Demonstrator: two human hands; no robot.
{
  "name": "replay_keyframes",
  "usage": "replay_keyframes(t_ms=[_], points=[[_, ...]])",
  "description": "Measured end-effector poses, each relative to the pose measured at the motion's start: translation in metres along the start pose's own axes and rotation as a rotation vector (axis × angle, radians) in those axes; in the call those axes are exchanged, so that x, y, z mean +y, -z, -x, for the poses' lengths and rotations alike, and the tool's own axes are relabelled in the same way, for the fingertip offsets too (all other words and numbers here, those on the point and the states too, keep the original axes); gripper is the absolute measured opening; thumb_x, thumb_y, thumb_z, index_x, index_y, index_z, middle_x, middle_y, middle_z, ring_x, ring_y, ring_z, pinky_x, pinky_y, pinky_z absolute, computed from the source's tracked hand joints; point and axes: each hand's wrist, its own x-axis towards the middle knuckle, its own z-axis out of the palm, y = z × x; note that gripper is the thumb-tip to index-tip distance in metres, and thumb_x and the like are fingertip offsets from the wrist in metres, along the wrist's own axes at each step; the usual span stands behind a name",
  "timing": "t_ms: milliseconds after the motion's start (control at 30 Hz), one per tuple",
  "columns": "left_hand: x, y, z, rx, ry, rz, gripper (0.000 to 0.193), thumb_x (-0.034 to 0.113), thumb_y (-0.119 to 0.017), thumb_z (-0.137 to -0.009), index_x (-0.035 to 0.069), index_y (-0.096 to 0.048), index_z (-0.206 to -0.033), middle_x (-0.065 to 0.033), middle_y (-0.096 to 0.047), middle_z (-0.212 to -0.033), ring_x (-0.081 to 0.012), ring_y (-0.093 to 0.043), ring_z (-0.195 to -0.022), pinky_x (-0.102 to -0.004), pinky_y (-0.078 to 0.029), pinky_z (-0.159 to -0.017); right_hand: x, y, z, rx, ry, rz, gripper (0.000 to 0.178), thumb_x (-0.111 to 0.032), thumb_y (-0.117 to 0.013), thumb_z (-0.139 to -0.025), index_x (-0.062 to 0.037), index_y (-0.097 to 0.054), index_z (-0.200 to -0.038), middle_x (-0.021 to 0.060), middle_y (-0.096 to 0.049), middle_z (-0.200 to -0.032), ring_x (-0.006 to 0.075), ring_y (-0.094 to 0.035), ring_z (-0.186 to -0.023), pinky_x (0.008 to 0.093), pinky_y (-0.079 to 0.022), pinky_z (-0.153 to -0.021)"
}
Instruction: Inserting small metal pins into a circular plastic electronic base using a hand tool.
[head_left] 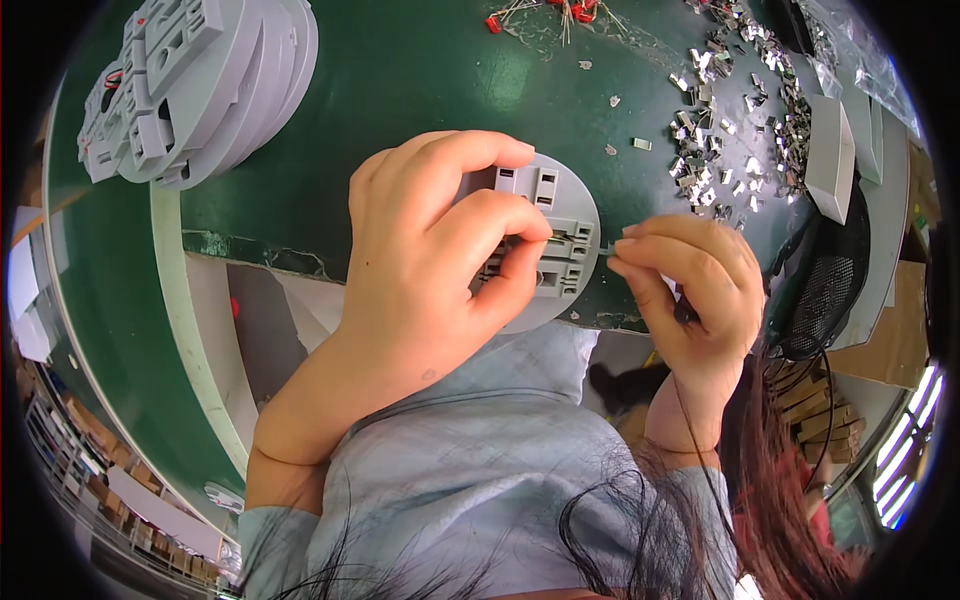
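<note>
The left hand (420,270) sits near the middle of the head view, its fingers curled tight around a round grey plastic disc (560,250) with rectangular slotted blocks moulded on its face. The thumb and forefinger press down on the blocks while the rest of the disc shows at 3 o'clock from the palm, over the near edge of the green table (400,80).

At 3 o'clock from the disc, the right hand (690,290) has its fingertips pinched narrow on a small metal clip (606,246), a sliver of which pokes out toward the disc's rim. The clip seems to touch the edge of the slotted block, though it is too small to be sure.

At 1 o'clock from the right hand lies a loose pile of small shiny metal clips (730,120), scattered over the table. Just right of that pile, at about 2 o'clock, stands a grey rectangular block (830,155). At 12 o'clock, near the far rim, lie a few red components with thin wire legs (560,15). At 10 o'clock from the left hand leans a stack of similar grey discs (200,85), well apart from both hands. A black mesh object (825,290) sits just beside the right hand at 3 o'clock
</note>
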Motion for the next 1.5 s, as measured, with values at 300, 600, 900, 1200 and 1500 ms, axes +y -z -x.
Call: replay_keyframes(t_ms=[300,600,900,1200,1500], points=[[0.0,0.001,-0.001,-0.036,0.022,0.013,0.023,-0.005,-0.076,-0.07,0.008,-0.067,-0.087,-0.0106,-0.06,-0.125,-0.0285,-0.054,-0.111,-0.0345,-0.049,-0.088,-0.004,0.004,-0.001,-0.073,0.073,0.106,0.025,-0.004,-0.082,-0.069,-0.0081,-0.069,-0.09,0.0055,-0.072,-0.088,0.0191,-0.063,-0.067,0.0312,-0.043,-0.059],[-0.001,0.002,-0.001,-0.043,0.004,0.001,0.023,-0.004,-0.076,-0.071,0.009,-0.067,-0.088,-0.0103,-0.059,-0.126,-0.0287,-0.052,-0.113,-0.0337,-0.05,-0.086,-0.002,0.0,-0.009,-0.11,0.077,0.091,0.021,-0.002,-0.077,-0.074,-0.0076,-0.068,-0.092,0.0064,-0.07,-0.089,0.0225,-0.065,-0.07,0.0324,-0.046,-0.06],[-0.001,0.0,0.0,-0.044,0.021,0.016,0.023,-0.005,-0.076,-0.07,0.009,-0.068,-0.088,-0.01,-0.059,-0.126,-0.0288,-0.052,-0.113,-0.0332,-0.051,-0.085,0.001,-0.002,-0.008,-0.087,0.069,0.088,0.026,-0.006,-0.076,-0.072,-0.014,-0.067,-0.095,-0.0002,-0.068,-0.09,0.0198,-0.065,-0.07,0.0325,-0.044,-0.056],[-0.003,-0.002,0.0,-0.024,-0.006,0.006,0.024,-0.007,-0.076,-0.069,0.008,-0.067,-0.087,-0.0103,-0.059,-0.125,-0.0284,-0.053,-0.113,-0.0314,-0.054,-0.082,0.002,-0.003,-0.01,-0.1,0.04,0.049,0.021,-0.006,-0.075,-0.075,-0.0121,-0.067,-0.093,0.0006,-0.067,-0.089,0.02,-0.065,-0.069,0.0328,-0.046,-0.057],[-0.004,-0.002,0.0,-0.029,0.007,0.04,0.024,-0.007,-0.075,-0.07,0.007,-0.068,-0.087,-0.0104,-0.058,-0.126,-0.0281,-0.052,-0.114,-0.0302,-0.054,-0.08,0.0,-0.004,-0.009,-0.095,0.024,0.064,0.019,-0.006,-0.075,-0.076,-0.012,-0.068,-0.093,0.0012,-0.067,-0.089,0.0204,-0.064,-0.069,0.033,-0.047,-0.058]])
